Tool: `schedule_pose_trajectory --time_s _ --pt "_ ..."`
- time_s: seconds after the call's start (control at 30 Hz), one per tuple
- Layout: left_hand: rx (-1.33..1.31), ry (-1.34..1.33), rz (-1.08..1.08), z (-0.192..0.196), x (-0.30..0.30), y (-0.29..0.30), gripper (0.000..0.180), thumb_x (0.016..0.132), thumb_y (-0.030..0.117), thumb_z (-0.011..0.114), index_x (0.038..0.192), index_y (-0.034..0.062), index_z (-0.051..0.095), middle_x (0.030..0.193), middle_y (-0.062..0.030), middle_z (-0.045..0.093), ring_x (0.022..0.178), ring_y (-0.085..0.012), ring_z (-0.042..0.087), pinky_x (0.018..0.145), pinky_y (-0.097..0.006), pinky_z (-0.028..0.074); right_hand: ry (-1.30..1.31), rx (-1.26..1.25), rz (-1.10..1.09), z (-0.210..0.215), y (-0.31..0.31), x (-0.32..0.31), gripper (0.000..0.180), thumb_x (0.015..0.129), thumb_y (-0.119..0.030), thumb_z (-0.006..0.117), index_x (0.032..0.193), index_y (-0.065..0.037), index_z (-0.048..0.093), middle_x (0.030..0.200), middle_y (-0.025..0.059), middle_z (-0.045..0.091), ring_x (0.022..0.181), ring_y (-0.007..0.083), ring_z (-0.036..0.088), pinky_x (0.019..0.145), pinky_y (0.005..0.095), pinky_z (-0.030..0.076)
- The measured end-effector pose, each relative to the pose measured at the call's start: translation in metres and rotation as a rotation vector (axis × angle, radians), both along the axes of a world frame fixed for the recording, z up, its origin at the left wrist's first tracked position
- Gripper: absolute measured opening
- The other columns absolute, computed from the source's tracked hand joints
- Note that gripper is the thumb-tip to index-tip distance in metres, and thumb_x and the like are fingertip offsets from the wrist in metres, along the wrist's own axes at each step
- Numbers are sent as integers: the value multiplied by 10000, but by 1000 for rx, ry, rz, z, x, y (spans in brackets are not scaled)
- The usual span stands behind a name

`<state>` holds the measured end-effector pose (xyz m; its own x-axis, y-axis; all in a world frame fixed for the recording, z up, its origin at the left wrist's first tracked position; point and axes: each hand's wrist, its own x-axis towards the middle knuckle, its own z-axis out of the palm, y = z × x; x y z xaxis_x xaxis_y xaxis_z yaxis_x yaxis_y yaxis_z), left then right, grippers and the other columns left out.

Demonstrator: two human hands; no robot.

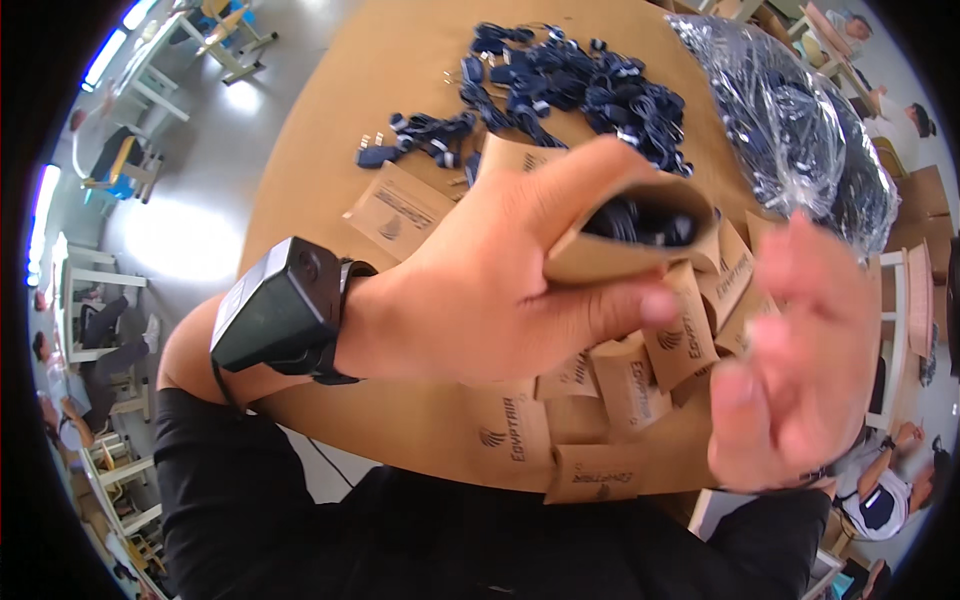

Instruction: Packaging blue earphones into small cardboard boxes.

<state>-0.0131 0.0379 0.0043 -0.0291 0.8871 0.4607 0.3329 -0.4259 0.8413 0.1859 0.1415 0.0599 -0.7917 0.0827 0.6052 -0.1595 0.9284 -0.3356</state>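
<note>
Left hand [495,265] grips 1 carton [600,263] of dark cable [624,217], apparently mid-packing; closing it likely needs the unclenched right hand [815,370] alongside.

Two hands [480,275], one wrist gadget [275,312], one table [325,115], one clear bag [800,125]; at least eight packets [515,430]; cables [560,85] too tangled to count from here.

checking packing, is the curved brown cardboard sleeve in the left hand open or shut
Open: the sleeve in the left hand gapes at one end, showing coiled black cable.
</note>
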Motion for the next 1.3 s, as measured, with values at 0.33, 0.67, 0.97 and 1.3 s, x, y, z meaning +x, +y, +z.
schedule_pose_trajectory --time_s 0.33,0.67,0.97,1.3 --pt "-251 -259 144 21 -16 -24 406 868 210 690 1128 -74 562 903 -52 612 757 -113 566 667 -258 454 -585 206 634 -53 -54 -2 374 906 -254 478 1251 -141 568 1415 51 458 1371 218 346 1019 616 318" --pt "199 -36 -26 -8 -43 -42 702 823 401 747 1225 -72 419 963 -179 623 795 -189 627 704 -295 502 -507 281 480 -68 -30 -20 326 871 -216 497 1160 -106 601 1294 75 554 1294 233 452 1042 657 280" --pt "146 93 -17 -1 -13 -48 430 735 186 827 1047 -21 617 882 -161 692 763 -279 675 695 -327 539 -577 109 161 -46 -10 -25 299 874 -156 644 1150 -84 552 1263 172 555 1096 254 604 982 471 464" --pt "-103 101 -143 -17 5 -55 247 848 157 725 1019 -6 651 854 -120 672 711 -294 677 611 -354 543 -187 -184 94 -37 -28 -11 97 887 -165 559 949 -178 632 1154 197 578 989 378 630 966 608 434"
